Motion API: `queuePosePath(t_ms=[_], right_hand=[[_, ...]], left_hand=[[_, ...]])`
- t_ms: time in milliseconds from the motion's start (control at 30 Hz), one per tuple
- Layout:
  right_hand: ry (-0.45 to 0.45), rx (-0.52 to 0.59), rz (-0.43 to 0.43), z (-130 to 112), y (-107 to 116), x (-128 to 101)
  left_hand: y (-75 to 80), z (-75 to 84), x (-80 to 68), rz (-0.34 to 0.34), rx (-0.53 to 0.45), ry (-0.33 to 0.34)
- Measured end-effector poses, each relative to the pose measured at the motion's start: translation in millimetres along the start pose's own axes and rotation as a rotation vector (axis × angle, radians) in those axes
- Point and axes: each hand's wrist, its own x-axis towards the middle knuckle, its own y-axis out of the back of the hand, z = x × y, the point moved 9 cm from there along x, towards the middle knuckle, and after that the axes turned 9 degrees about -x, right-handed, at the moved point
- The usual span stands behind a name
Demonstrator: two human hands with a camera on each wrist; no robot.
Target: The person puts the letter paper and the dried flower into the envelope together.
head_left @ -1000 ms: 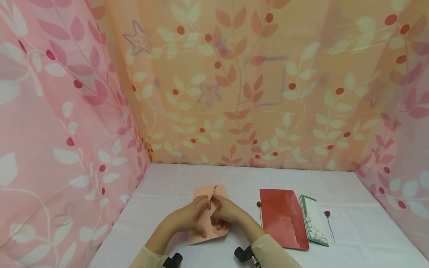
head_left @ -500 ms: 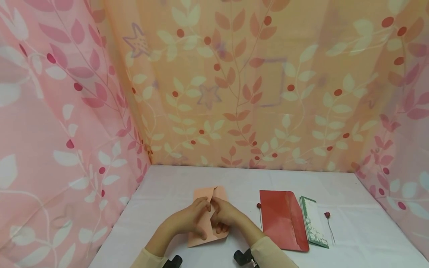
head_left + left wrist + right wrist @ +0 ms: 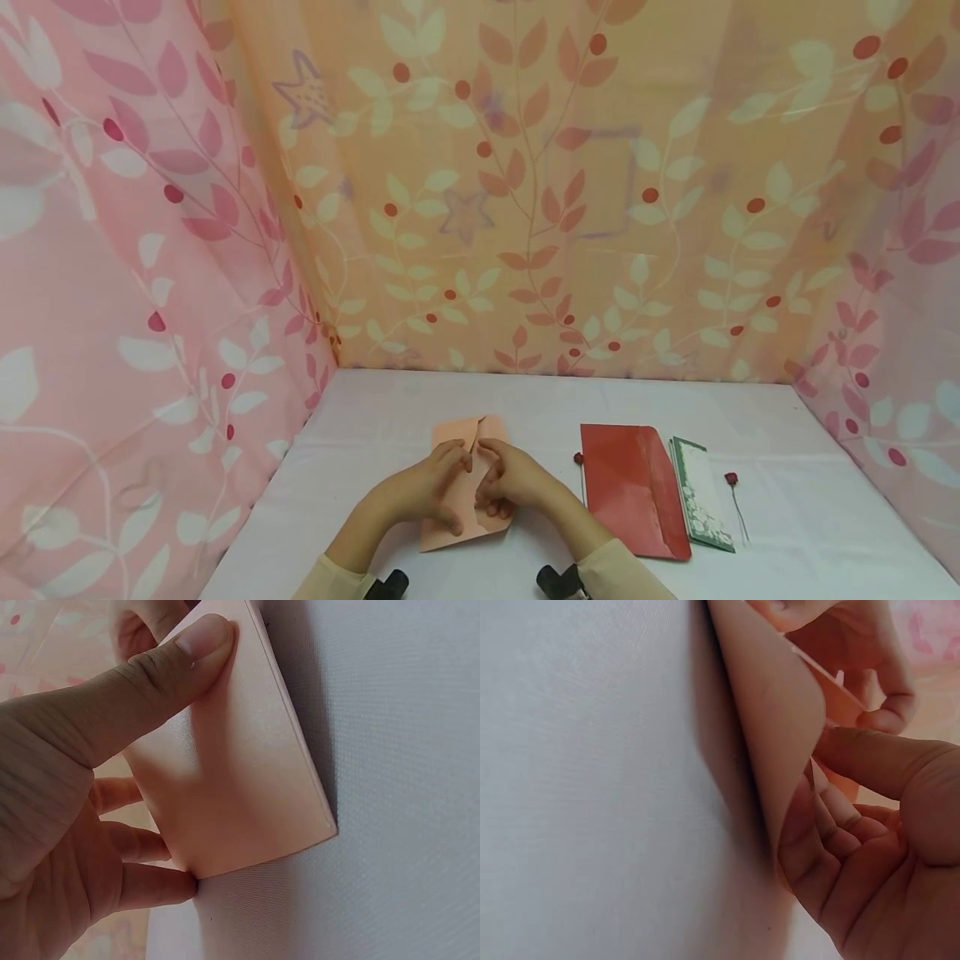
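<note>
Right hand shift: right hand [image 3: 517, 479] has slid slightly rightward since the earlier frame; left hand [image 3: 426, 487] is about where it was.
Hands: 2.
Peach envelope [image 3: 467, 496]: 1, between both hands, over the white table [image 3: 337, 467], well left of the red one.
Red roses: 2, left rose [image 3: 578, 459] partly hidden just beside the red envelope, right rose [image 3: 732, 478] near the card.
Red envelope [image 3: 626, 492]: 1.
Green-bordered card [image 3: 701, 492]: 1 visible face, just right of red envelope.
Left hand pose: forearm from lower left, thumb flat on the face, pinching peach envelope against fingers.
Right hand pose: forearm from lower right, fingers curled, pinching its paper edge with thumb.
Card print: leafy pattern, finer detail too small to read.
</note>
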Motion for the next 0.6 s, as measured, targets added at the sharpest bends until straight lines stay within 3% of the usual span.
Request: queuePosePath(t_ms=[367, 600], right_hand=[[0.063, -0.107, 0.086, -11.1, 19.7, -23.1], [0.054, -0.145, 0.116, -13.9, 28.6, -41.3]], left_hand=[[-0.7, 0.8, -1.9, 0.001, 0.003, 0.002], [-0.2, 2.7, -1.7, 0.001, 0.007, -0.001]])
